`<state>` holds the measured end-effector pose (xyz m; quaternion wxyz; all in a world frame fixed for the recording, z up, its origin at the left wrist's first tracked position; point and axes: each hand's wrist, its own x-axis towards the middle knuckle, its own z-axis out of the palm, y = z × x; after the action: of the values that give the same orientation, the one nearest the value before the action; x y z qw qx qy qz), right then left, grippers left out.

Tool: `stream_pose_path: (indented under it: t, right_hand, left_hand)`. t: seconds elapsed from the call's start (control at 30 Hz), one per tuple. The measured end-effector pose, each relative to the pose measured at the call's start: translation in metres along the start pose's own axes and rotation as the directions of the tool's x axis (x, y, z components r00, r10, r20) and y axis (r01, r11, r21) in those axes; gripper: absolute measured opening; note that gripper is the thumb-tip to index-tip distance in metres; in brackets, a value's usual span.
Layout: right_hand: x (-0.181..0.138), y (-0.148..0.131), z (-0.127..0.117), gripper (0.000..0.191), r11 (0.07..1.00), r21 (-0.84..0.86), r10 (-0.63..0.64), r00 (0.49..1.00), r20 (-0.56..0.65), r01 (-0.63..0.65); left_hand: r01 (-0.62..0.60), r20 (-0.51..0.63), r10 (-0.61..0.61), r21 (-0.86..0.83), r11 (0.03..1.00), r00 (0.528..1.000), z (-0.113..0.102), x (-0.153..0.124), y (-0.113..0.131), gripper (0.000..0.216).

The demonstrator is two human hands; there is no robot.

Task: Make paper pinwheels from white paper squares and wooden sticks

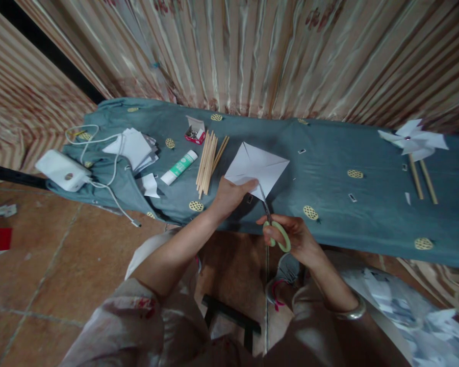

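A white square of paper (pixel 258 165), creased along its diagonals, lies on the teal cloth over the table (pixel 329 153). My left hand (pixel 229 196) pinches the paper's near corner. My right hand (pixel 292 237) grips green-handled scissors (pixel 273 224), whose blades point up into the paper's near corner beside my left thumb.
A bundle of wooden sticks (pixel 209 159), a glue stick (pixel 179 167), a small box of pins (pixel 195 133) and a stack of white paper (pixel 132 149) lie to the left. A white device with cable (pixel 63 171) sits at the left end. A finished paper pinwheel (pixel 415 140) lies far right.
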<state>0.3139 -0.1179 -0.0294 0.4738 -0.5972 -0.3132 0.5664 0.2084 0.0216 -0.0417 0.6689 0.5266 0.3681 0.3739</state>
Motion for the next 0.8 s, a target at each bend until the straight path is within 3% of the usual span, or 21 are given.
stream_pose_path:
  t: [0.33, 0.8]
  right_hand:
    - [0.0005, 0.0025, 0.0003, 0.038, 0.997, 0.078, 0.028, 0.999, -0.036, -0.025]
    - [-0.0006, 0.0029, 0.0018, 0.042, 0.996, 0.085, 0.027, 0.997, -0.076, -0.021]
  left_hand:
    - [0.003, -0.015, -0.004, -0.027, 1.000, 1.000, -0.0018, 0.0024, -0.0058, 0.018]
    - [0.068, 0.011, -0.069, 0.061, 0.996, 0.998, -0.0025, 0.0003, -0.0057, 0.020]
